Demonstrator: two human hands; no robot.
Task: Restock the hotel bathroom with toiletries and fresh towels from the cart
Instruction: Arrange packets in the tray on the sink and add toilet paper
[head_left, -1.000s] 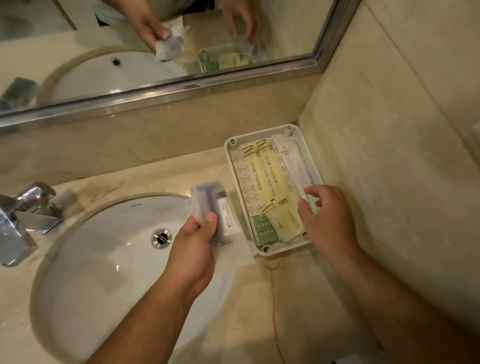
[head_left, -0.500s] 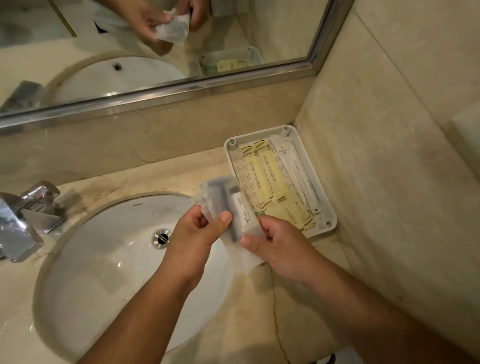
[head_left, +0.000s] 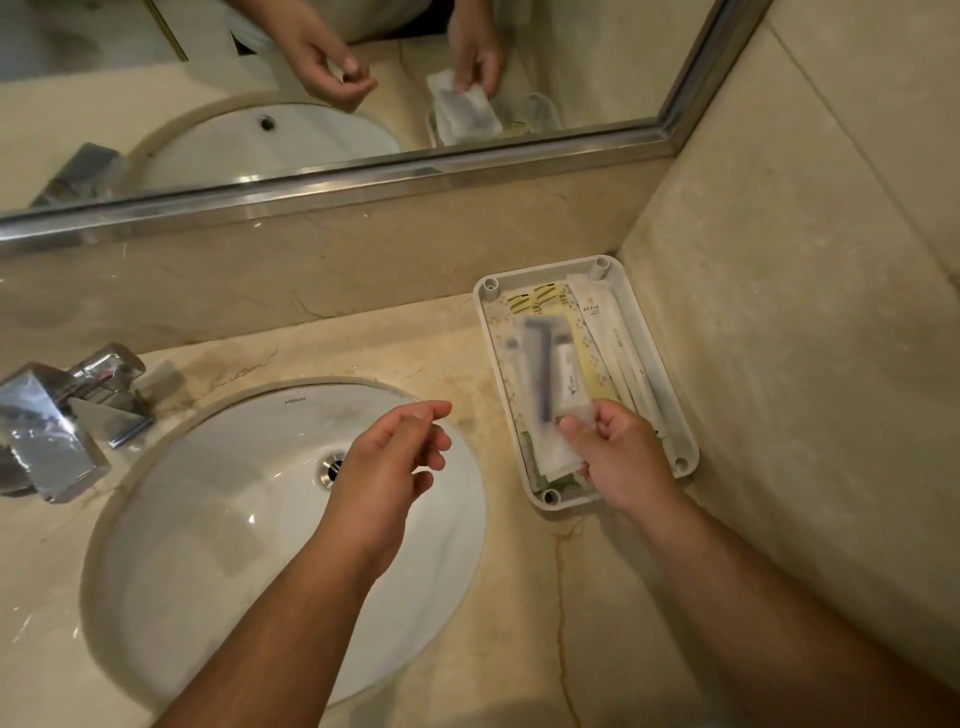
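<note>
Right grip (head_left: 623, 457) pinches near end of frosted razor-kit sachet (head_left: 545, 374); sachet lies in white tray (head_left: 681, 461) atop other packets (head_left: 618, 343), long axis and razor head toward mirror (head_left: 597, 62). Left grip (head_left: 389, 457) loose, empty, over sink basin (head_left: 234, 519)

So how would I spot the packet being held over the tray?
Right of the sink, a white tray sits in the counter's corner. The right hand pinches a frosted shaving-kit pouch over it; unlike the yellow and white sachets beneath, it shows a dark razor and a small tube.
</note>
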